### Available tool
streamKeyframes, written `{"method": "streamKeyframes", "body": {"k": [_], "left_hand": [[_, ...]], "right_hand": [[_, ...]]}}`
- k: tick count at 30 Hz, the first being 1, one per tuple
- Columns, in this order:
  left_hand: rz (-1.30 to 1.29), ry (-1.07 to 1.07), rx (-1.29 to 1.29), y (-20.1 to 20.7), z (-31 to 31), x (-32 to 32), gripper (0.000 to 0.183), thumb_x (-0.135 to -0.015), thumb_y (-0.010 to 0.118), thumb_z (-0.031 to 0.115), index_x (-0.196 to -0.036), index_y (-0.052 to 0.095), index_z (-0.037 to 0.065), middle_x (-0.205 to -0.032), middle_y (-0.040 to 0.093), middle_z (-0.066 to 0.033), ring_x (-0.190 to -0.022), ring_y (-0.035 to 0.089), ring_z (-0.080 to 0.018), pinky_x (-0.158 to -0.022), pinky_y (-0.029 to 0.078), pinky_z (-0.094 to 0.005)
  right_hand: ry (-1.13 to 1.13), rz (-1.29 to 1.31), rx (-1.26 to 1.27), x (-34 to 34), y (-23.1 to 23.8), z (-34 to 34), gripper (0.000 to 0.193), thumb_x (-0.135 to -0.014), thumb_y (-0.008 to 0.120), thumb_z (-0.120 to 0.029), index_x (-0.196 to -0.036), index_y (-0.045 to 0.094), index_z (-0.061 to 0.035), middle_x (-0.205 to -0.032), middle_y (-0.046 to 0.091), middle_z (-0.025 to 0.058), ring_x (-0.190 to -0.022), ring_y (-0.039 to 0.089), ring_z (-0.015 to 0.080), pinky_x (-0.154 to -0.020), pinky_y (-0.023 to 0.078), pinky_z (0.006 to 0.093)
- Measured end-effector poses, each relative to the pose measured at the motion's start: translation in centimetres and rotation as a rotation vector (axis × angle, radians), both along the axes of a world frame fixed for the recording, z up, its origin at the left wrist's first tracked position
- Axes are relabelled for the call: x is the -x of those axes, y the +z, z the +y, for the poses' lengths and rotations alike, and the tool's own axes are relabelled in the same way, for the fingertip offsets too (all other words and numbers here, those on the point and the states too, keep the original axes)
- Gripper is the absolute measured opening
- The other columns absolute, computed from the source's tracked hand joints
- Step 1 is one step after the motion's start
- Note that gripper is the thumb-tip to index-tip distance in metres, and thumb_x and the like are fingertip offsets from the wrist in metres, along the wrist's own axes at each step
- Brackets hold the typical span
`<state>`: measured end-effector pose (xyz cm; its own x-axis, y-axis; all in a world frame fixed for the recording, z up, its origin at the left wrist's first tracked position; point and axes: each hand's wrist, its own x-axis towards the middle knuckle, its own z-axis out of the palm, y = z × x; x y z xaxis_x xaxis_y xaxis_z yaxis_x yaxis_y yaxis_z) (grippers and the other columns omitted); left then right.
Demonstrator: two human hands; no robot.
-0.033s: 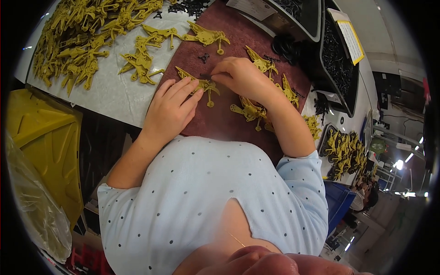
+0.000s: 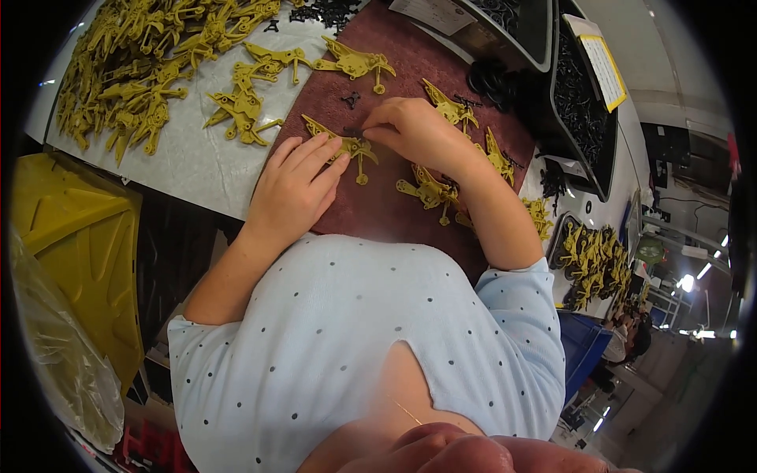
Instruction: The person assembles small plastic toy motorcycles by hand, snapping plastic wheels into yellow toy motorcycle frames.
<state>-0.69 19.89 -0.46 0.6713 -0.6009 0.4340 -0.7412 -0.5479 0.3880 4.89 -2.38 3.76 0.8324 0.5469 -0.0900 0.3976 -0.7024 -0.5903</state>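
Yellow bracket lies on the dark red cloth beneath the fingertips of both hands. It is a thin, matte, openwork shape: one end tapers to a point that shows beyond the left fingers, the middle is partly hidden by them, and a slim stem drops toward the wearer, ending in a small round disc. The left hand lies palm down with its fingers spread across the bracket; whether they close around it, I cannot tell. The right hand has thumb and forefinger brought together, pinching a small black piece just above the bracket's middle.

Just beyond the grip, a black clip rests on the cloth, and farther out a second bracket lies near the cloth's left edge. To the right of the grip, more brackets lie around the right forearm, some with black pieces at them. Past those is a black bin full of small black parts. Well left of the grip, a heap of brackets covers the pale table.
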Motion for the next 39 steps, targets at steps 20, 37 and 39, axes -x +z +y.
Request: {"method": "streamKeyframes", "body": {"k": [20,37,39], "left_hand": [[0.009,-0.001,0.012,0.0,-0.2,0.1,0.038,-0.074,0.067,0.000,-0.111,0.065,0.003,-0.119,0.059,-0.0121,-0.112,0.055,-0.0316,-0.094,0.042,-0.0432],[-0.034,0.005,0.030,0.7,-0.5,-0.4,0.028,-0.074,0.070,0.007,-0.101,0.067,0.004,-0.113,0.061,-0.0080,-0.109,0.055,-0.0244,-0.094,0.037,-0.0425],[-0.036,0.011,0.039,1.0,-0.7,-1.0,0.025,-0.074,0.070,0.008,-0.098,0.067,0.005,-0.111,0.061,-0.0071,-0.108,0.055,-0.0236,-0.093,0.037,-0.0425]], "right_hand": [[-0.435,-0.208,-0.128,4.6,3.0,-3.5,0.026,-0.079,0.073,-0.016,-0.102,0.067,-0.0057,-0.098,0.062,0.0084,-0.084,0.062,0.0232,-0.073,0.051,0.0305],[-1.109,-0.005,0.584,10.6,-0.6,-26.0,0.028,-0.074,0.072,-0.023,-0.088,0.069,0.0009,-0.083,0.067,0.0207,-0.083,0.065,0.0364,-0.076,0.050,0.0399],[-1.025,-0.011,0.602,10.5,0.0,-25.8,0.026,-0.075,0.072,-0.023,-0.087,0.069,0.0002,-0.080,0.067,0.0198,-0.078,0.065,0.0352,-0.072,0.050,0.0392]]}}
